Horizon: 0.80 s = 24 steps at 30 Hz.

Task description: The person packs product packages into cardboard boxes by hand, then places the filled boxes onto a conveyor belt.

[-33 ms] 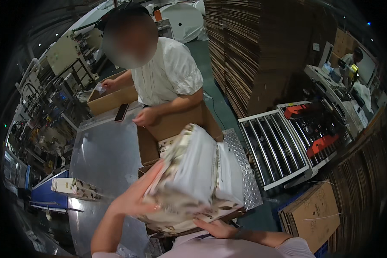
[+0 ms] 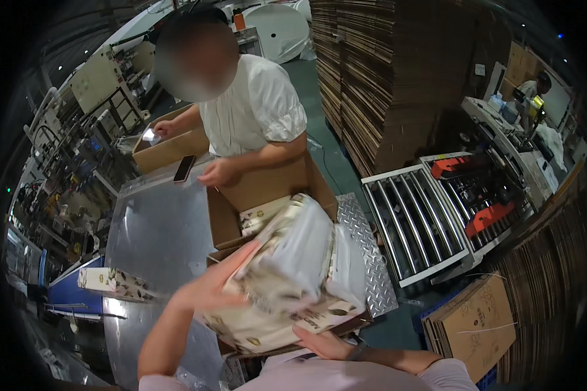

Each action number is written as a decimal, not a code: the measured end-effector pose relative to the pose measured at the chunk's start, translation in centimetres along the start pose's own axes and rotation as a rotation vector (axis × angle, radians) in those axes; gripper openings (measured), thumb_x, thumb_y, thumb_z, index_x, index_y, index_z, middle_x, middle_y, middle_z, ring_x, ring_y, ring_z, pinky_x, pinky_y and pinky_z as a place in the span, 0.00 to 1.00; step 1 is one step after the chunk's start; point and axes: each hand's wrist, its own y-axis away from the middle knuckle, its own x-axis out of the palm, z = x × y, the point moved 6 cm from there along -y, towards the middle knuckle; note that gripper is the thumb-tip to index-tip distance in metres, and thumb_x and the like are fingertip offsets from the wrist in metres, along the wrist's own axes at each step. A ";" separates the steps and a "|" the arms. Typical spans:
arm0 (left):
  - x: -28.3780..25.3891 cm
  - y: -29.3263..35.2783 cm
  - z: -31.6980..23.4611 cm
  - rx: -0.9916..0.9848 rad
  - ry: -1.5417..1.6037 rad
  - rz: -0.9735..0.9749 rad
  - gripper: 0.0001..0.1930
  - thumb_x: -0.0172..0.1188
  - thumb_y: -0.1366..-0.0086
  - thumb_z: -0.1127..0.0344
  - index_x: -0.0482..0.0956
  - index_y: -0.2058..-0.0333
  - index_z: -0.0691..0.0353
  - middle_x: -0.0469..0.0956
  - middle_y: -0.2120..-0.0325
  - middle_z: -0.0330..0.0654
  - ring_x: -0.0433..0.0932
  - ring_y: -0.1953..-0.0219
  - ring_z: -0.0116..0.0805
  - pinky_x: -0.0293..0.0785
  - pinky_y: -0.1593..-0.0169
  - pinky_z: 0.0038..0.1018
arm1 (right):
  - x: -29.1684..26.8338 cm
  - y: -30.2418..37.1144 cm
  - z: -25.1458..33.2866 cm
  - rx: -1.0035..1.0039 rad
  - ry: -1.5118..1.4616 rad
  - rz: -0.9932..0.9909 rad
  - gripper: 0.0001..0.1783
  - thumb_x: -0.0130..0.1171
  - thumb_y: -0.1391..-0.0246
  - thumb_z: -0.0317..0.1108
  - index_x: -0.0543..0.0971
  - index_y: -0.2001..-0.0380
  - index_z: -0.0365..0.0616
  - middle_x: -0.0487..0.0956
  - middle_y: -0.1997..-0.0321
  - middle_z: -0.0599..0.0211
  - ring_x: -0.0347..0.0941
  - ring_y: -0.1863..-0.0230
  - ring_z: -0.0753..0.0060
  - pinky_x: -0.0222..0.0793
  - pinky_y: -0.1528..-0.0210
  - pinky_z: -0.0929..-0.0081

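Note:
Plastic-wrapped packs [image 2: 292, 251], cream with a brown leaf print and white ends, are held tilted in front of me and are blurred by motion. My left hand [image 2: 218, 287] presses against their left side, thumb and fingers spread around them. Under their near edge, my right hand [image 2: 326, 343] grips the lower right with its thumb on top. Beneath and beyond the packs stands an open cardboard box [image 2: 223, 218]. Inside it a similar printed pack [image 2: 257, 217] lies at the far left. The packs hide much of the box's inside.
A co-worker [image 2: 251, 107] stands opposite, one hand near the box. On the metal table [image 2: 156, 228] lie a phone [image 2: 184, 169] and another printed pack [image 2: 114, 285]. A roller conveyor [image 2: 414, 225] is at right, with flattened cardboard stacks [image 2: 355, 78] behind and cartons [image 2: 479, 326] below.
The packs have tipped and sunk slightly towards the box, uncovering more of the pack inside. My left hand has shifted a little with them. The co-worker's near hand moved slightly left.

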 end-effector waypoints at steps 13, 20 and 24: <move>13.9 -9.1 26.6 -0.454 0.129 0.356 0.36 0.59 0.44 0.46 0.62 0.42 0.60 0.69 0.47 0.48 0.67 0.46 0.36 0.59 0.42 0.28 | 3.8 -3.4 -0.1 0.479 -0.432 0.250 0.35 0.52 0.43 0.44 0.52 0.38 0.42 0.59 0.38 0.47 0.58 0.37 0.58 0.57 0.38 0.65; 10.8 -3.9 19.7 -0.444 0.286 0.181 0.39 0.57 0.41 0.56 0.47 0.37 0.61 0.55 0.40 0.53 0.56 0.38 0.46 0.62 0.43 0.39 | -1.7 0.1 13.3 -0.295 1.494 -0.321 0.29 0.58 0.50 0.38 0.67 0.47 0.35 0.59 0.40 0.38 0.55 0.37 0.45 0.55 0.38 0.59; 12.0 -0.7 9.2 0.330 -0.048 -0.020 0.49 0.65 0.50 0.51 0.45 0.36 0.60 0.47 0.38 0.58 0.53 0.38 0.53 0.57 0.40 0.44 | -2.9 3.7 9.9 -0.317 1.760 -0.608 0.33 0.56 0.50 0.45 0.64 0.45 0.38 0.62 0.42 0.41 0.57 0.41 0.44 0.53 0.40 0.57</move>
